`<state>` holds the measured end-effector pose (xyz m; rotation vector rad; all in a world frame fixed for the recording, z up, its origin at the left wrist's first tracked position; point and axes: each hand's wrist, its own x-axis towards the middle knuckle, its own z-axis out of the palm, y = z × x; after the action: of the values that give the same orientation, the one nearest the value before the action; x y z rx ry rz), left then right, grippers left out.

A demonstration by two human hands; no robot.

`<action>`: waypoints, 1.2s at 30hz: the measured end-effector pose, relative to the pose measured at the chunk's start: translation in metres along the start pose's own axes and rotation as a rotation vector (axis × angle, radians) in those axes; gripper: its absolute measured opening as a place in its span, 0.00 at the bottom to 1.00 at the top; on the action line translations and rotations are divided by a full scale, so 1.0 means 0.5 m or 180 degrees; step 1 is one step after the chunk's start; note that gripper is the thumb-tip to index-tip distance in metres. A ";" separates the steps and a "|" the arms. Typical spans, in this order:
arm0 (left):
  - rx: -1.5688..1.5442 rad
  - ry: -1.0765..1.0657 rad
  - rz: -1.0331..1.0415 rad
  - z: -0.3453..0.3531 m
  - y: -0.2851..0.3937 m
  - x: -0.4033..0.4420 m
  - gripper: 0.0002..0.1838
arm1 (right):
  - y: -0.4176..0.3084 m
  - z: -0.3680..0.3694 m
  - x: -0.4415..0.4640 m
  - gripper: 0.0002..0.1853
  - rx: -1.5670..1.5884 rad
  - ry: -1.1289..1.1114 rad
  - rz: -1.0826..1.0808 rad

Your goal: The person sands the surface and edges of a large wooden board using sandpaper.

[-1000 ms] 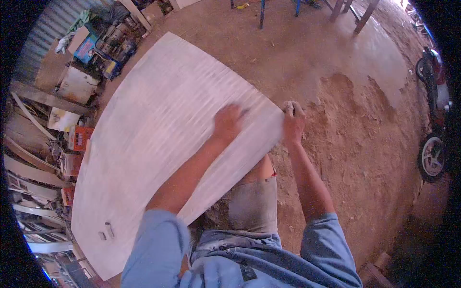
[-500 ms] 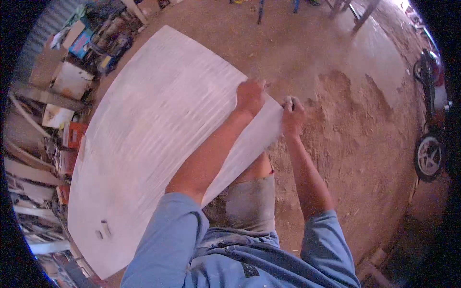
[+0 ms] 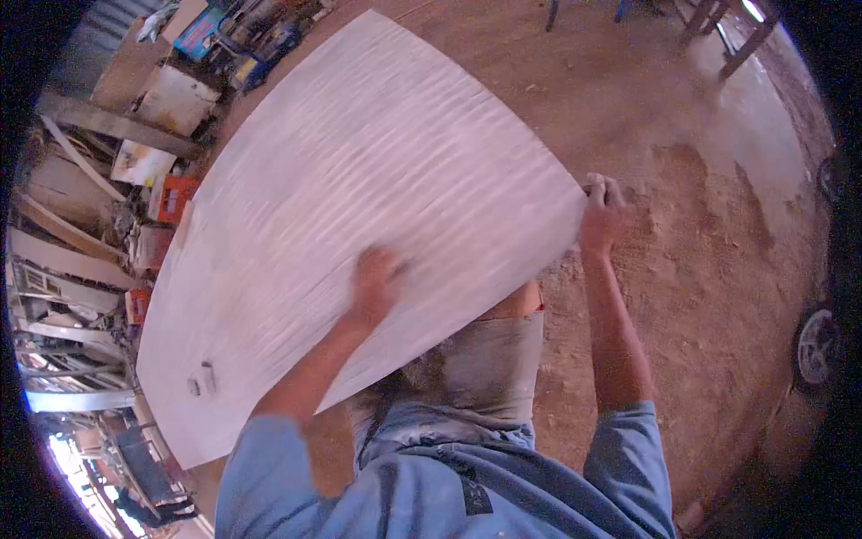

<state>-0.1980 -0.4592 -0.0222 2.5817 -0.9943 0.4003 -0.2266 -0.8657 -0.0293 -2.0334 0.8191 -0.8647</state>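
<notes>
A large whitish panel (image 3: 422,153), streaked across its face, lies tilted in front of me and over my legs. My left hand (image 3: 375,277) is on its lower middle, blurred by motion, with the fingers curled in. A small dark edge shows beside these fingers, but I cannot make out what it is. At the panel's right corner, my right hand (image 3: 603,216) is closed with bent fingers, gripping that corner. Two small dark pieces, a short block (image 3: 193,386) and a thin strip (image 3: 209,377), rest near the panel's lower left end.
Boards, boxes and clutter line the left side, among them a red crate (image 3: 175,198) and a wooden plank (image 3: 126,124). Brown, uneven dirt floor (image 3: 691,296) stretches to the right. A wheel (image 3: 817,346) stands at the far right, and wooden legs (image 3: 750,45) at upper right.
My left hand has swept from near the panel's right corner down and left to its lower middle. The view has shifted, with panel and right hand appearing farther right. The right hand stays at the corner.
</notes>
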 end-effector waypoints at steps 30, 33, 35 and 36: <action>-0.0630 -0.0301 -0.0099 0.134 0.119 0.347 0.13 | -0.014 0.007 -0.002 0.12 0.0471 -0.0021 0.0371; -0.0537 -0.0639 -0.0322 0.029 0.103 0.258 0.11 | 0.008 0.014 0.001 0.11 0.0449 0.0054 0.0409; -0.0376 -0.0388 -0.0272 0.058 0.092 0.242 0.15 | -0.029 -0.002 0.000 0.11 0.0633 0.0045 0.0553; -0.0509 -0.0183 -0.0033 0.109 0.093 0.267 0.15 | -0.051 -0.005 -0.001 0.11 0.0855 0.0029 0.0658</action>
<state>-0.1269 -0.5924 -0.0110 2.4659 -0.9896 0.2347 -0.2224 -0.8535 -0.0073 -1.6807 0.8522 -0.8195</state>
